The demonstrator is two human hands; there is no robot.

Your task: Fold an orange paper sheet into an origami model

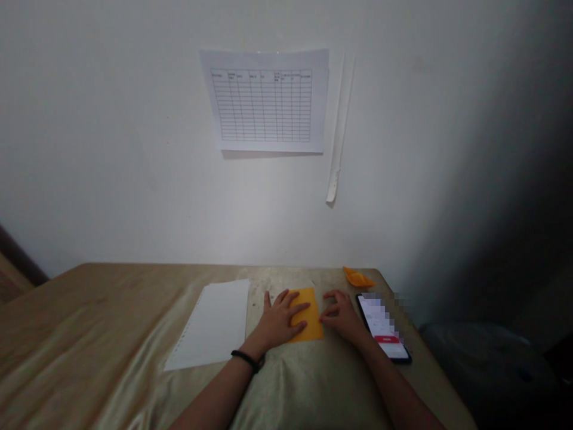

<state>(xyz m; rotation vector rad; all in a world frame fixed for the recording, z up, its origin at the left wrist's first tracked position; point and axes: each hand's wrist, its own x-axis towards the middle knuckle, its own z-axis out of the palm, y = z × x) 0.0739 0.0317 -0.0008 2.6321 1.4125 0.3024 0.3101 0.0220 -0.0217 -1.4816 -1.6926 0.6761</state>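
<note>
A sheet of orange paper (310, 328) lies flat on the cloth-covered surface in front of me. My left hand (280, 318) rests on its left part with the fingers spread. At the sheet's right edge is my right hand (342, 316), its fingers curved and apart, the fingertips at or just beside the paper; nothing shows between them. A folded orange paper boat (358, 278) sits near the back right corner of the surface.
A phone (382, 328) with a lit screen lies right of my right hand. White punched paper (212, 322) lies to the left. The tan cloth (102, 334) has wrinkles. A printed table sheet (268, 101) and a loose white strip (338, 131) hang on the wall.
</note>
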